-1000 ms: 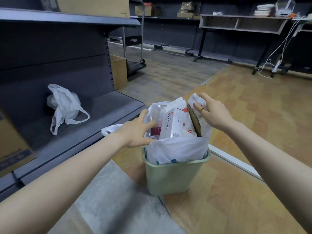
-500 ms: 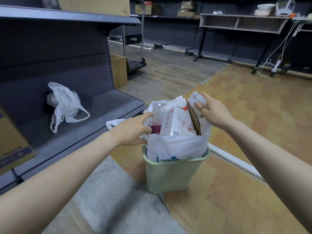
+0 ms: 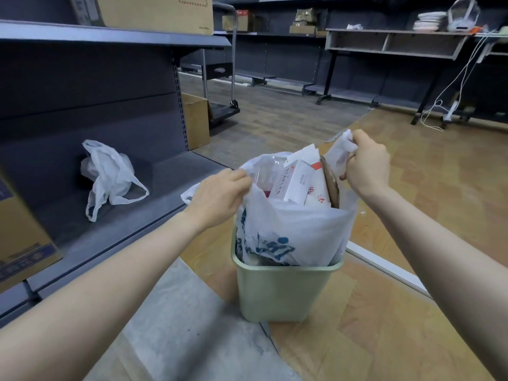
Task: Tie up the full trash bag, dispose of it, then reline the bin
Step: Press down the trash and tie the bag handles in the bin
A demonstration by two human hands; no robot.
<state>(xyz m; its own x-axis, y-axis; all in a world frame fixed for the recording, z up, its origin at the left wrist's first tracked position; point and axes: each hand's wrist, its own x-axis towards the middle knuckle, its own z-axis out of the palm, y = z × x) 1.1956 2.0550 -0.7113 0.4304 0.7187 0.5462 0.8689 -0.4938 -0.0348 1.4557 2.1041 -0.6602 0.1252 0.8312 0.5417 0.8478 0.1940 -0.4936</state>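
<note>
Spare white bag [image 3: 110, 177] lies crumpled on the low grey shelf [image 3: 165, 188] at far left, well apart from the bin; presumably the replacement liner.

Left hand [image 3: 220, 199] grips the left edge of the full trash bag [image 3: 291, 229], fingers curled round the plastic. Bag sits in the pale green bin [image 3: 283, 290] on the floor, its lower part inside the rim and its upper part drawn above it. Boxes [image 3: 297, 182] and a brown disc-like item [image 3: 331, 185] stand up out of the mouth.

Right hand [image 3: 367, 166] is closed round the right handle [image 3: 343, 144], pulled up and outward.

Risks:
- Contents stand higher than the bag sides. Drawing the two handles together may leave too little slack for a knot, or tip a box out.
- Box corners press on thin film; a hard pull could tear it.
- Bin is light. Lifting the bag may drag the bin up with it if the plastic binds at the rim.
- Left grip is partly hidden by the hand's back; it may hold loose edge rather than a handle, which would slip under load.
</note>
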